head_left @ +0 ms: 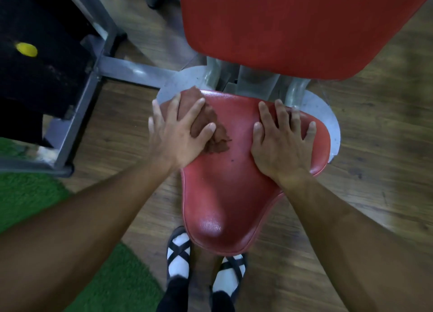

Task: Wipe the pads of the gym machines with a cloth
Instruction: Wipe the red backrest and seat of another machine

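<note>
Here, seen from above, your left hand lies flat with fingers spread and straight, pressing a crumpled brown cloth onto the red seat pad of a gym machine; the cloth sits at the pad's ten o'clock corner, its frayed edge trailing toward the pad's middle and its upper end lapping over the rim. Your right hand rests palm-down on the pad's two o'clock corner, fingers straight and fanned, holding nothing, its fingertips reaching the back edge. The two hands are well apart, with bare red vinyl between them. The seat pad narrows toward six o'clock, where a glossy highlight shows on its rounded nose. At twelve o'clock the larger red back pad tilts over the seat, and grey metal supports join the two above a pale rounded base plate. At nine to eleven o'clock stands a grey steel frame around a black weight stack with a yellow selector knob. Green artificial turf covers the floor at eight o'clock, beside wood-pattern flooring. Your feet, in white socks and black cross-strap sandals, stand just under the pad's nose at six o'clock. The picture's edges are blurred.
</note>
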Available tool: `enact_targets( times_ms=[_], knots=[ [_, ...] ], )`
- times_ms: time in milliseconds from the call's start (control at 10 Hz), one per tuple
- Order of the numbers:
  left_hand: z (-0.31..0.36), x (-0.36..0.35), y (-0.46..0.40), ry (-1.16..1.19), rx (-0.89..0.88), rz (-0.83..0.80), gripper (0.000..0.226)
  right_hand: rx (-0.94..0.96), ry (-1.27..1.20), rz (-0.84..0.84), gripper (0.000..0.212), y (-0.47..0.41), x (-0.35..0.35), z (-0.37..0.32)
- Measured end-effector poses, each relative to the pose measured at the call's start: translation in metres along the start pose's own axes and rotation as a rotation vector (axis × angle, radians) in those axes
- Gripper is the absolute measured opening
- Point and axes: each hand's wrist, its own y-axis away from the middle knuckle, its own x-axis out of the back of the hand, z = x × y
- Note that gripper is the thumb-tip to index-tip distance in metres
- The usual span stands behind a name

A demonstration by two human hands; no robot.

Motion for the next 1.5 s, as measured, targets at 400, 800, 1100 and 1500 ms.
enact_targets(
  times_ms=[400,800,1100,1500],
  knots=[
    [0.007,-0.003,0.076,-0.112,-0.323,-0.118,0.072,-0.029,-0.002,0.001,0.056,0.007,0.0,0.004],
    [0.042,-0.017,0.073,-0.106,-0.313,0.013,0.076,-0.059,-0.052,-0.01,0.054,0.009,0.001,0.011],
    [0.039,-0.032,0.152,-0.017,-0.244,0.055,0.066,-0.014,-0.022,-0.013,0.056,-0.001,0.002,-0.01],
    [0.041,-0.03,0.14,-0.041,-0.265,0.029,0.081,-0.007,0.002,-0.021,0.055,0.001,0.003,-0.009]
  ],
)
